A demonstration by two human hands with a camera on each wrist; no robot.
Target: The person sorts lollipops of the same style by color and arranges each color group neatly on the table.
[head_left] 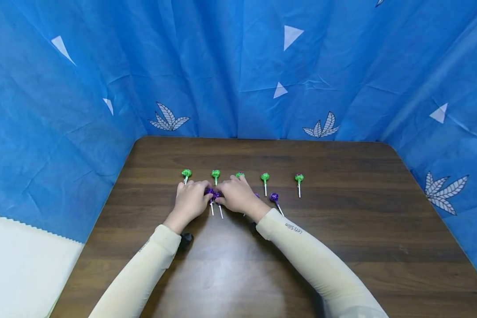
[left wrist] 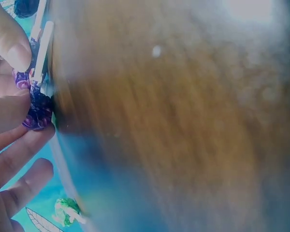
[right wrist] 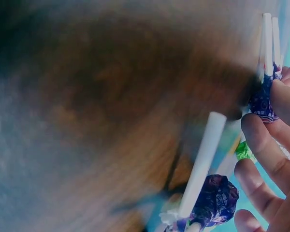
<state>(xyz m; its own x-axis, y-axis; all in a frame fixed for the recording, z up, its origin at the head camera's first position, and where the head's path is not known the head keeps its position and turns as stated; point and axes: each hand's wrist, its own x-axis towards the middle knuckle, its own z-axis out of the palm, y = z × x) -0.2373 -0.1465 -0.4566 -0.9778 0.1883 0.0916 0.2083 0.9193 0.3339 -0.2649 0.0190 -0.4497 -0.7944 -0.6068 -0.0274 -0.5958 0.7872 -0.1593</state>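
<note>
My left hand (head_left: 191, 199) pinches a purple-wrapped lollipop (left wrist: 40, 110) by its head, between thumb and fingertips. Right beside it, my right hand (head_left: 236, 195) grips a second purple lollipop (right wrist: 263, 101) between thumb and index finger. The two heads sit side by side, their white sticks pointing toward me in the head view. Past my fingers runs a row of green lollipops, among them one (head_left: 216, 174) between the hands and one (head_left: 240, 175) partly hidden by my right fingers.
Further purple lollipops lie right of my right hand, one (head_left: 274, 197) in plain sight and one (head_left: 256, 195) mostly behind the wrist. More green lollipops (head_left: 265, 177) stand in the row on the brown wooden table (head_left: 342, 229). A blue curtain (head_left: 222, 66) hangs behind the table's far edge.
</note>
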